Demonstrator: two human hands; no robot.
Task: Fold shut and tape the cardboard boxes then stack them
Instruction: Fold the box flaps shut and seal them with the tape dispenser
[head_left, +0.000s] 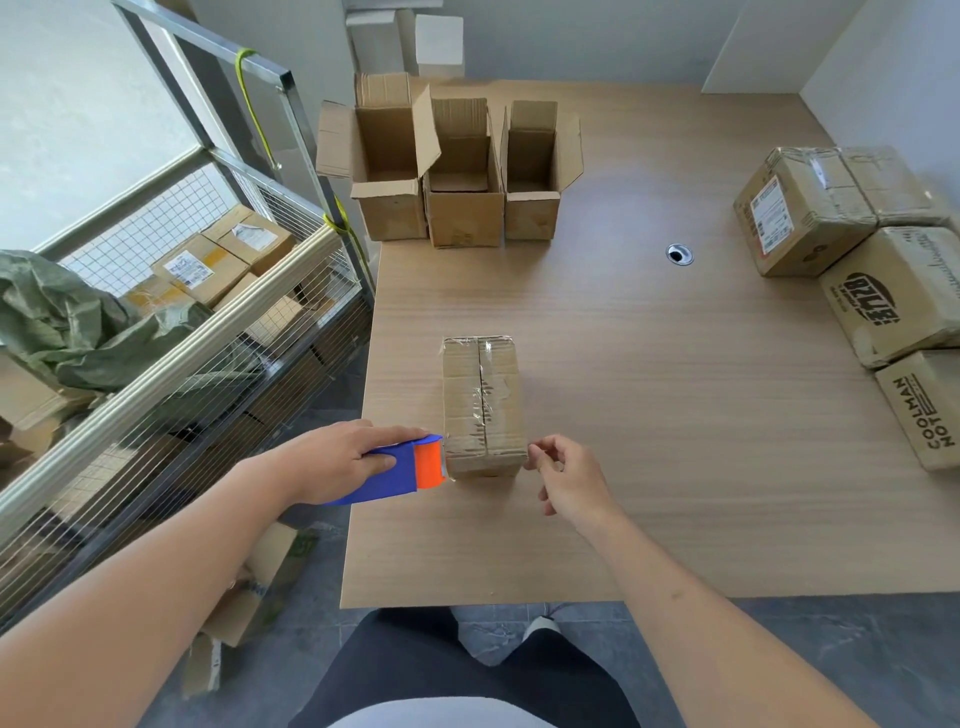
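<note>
the small closed brown cardboard box (483, 405) sits on the light wood-grain table (675, 415) near its front-left corner, and i'll place everything else off that box. clear tape already runs along its top seam, wrinkly in spots. looks light and likely empty, judging by the matching open ones, so it'll probably skid on the smooth tabletop if you drag tape without bracing it. corrugated walls are stiff at the corners and softer mid-panel, so i'd hold it by the two long sides or press down on the top near an edge.

left hand (337, 460) is curled around the blue and orange tape dispenser (400, 470), whose orange end is touching the box's near-left corner. right hand (563, 478) is at the near-right corner, thumb and forefinger pinched together, maybe on a tape end; can't tell if there's tape in there, too clear to see.

room: the table's left edge is just left of the box, with a wire-mesh metal cart (171, 332) beyond, so no sliding that way. three open-topped cardboard boxes (457, 171) sit well behind it. stacked taped cardboard boxes (852, 249) are far right, with bare table between for carrying it over.
</note>
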